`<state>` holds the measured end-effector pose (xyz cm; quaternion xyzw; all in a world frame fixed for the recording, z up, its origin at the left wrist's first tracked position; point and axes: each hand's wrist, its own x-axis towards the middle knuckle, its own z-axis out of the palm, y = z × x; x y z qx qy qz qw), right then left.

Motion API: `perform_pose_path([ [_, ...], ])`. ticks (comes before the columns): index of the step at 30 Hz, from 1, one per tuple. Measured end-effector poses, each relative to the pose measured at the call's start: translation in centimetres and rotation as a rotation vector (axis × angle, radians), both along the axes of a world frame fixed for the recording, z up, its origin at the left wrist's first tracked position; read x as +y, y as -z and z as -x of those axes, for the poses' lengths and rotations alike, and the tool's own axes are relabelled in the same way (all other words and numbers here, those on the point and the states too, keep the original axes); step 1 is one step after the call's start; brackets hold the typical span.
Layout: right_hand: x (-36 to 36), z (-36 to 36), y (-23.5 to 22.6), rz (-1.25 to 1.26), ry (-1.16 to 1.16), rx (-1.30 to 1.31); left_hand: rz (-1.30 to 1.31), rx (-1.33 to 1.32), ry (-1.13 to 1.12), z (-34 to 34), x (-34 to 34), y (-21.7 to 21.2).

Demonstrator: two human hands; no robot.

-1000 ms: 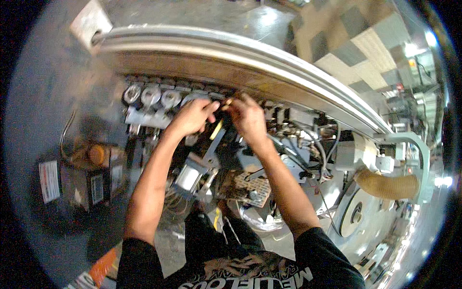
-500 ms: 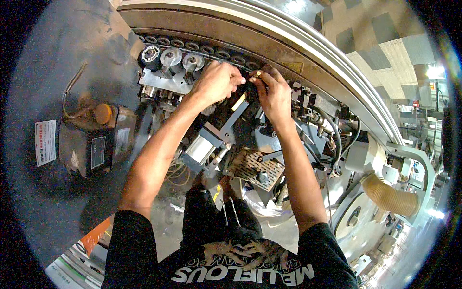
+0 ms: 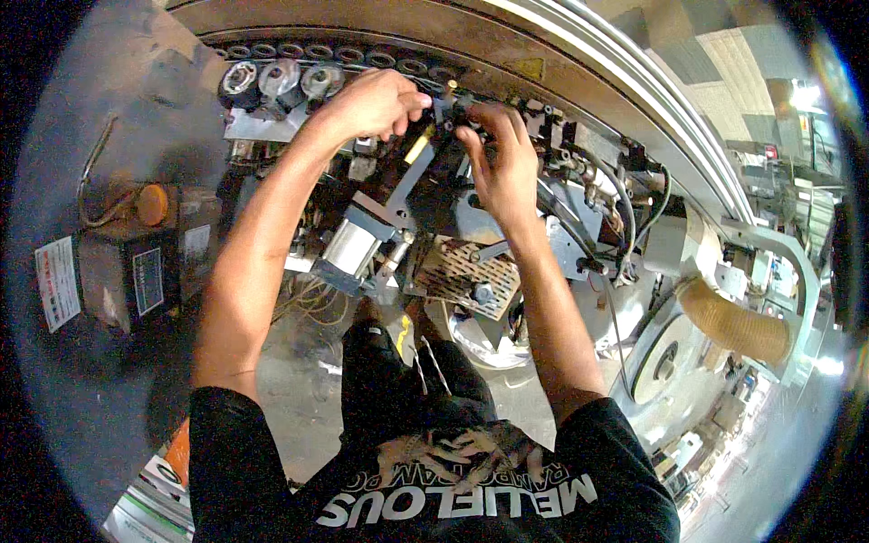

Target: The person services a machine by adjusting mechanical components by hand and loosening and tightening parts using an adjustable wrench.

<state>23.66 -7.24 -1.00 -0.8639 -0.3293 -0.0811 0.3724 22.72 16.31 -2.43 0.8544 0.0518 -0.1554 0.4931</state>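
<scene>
Pin (image 3: 452, 86), one, gold-coloured: top end showing above the dark mechanism (image 3: 444, 116), in the gap between my two hands.

Left hand (image 3: 385, 104), mine: to the left of the pin, fingers curled, fingertips near it (whether they pinch anything, I cannot tell).

Right hand (image 3: 502, 149), mine: to the right of the mechanism, thumb and fingers parted, tips close beside the dark parts; contact, I cannot tell. The two hands are apart from each other.

Rollers (image 3: 279, 81), three: in a row to the left of my left hand, above a pale metal block (image 3: 258, 124).

Chain (image 3: 351, 56), dark, ring-like links: running behind the rollers and my left hand.

Bar (image 3: 412, 176), grey, with a yellow strip (image 3: 418, 147) near its upper end: slanting below the hands, down toward a silver cylinder (image 3: 349, 249).

Plate (image 3: 466, 271), slotted: right of the cylinder, nearer to me.

Tank (image 3: 122, 276), dark, with an orange cap (image 3: 152, 204): well off to my left.

Hose (image 3: 738, 317), ribbed, tan: far right.
</scene>
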Motion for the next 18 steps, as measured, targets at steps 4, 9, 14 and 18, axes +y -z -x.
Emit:
perform_pose_path([
  [4, -10.0, 5.6, 3.4, 0.13, 0.33, -0.161, -0.079, -0.064, -0.028, 0.2, -1.1, -1.3],
  [9, -15.2, 5.8, 5.6, 0.47, 0.469, -0.206, -0.344, -0.368, 0.035, 1.1, -1.0, 0.7],
  [14, -14.8, 2.6, 6.8, 0.699, 0.49, -0.286, -0.498, -0.337, -0.26, 5.1, -3.1, -0.5],
  [18, -14.9, 1.2, 8.0, 0.701, 0.545, -0.271, -0.221, -0.592, -0.631, 11.6, -6.2, -2.2],
])
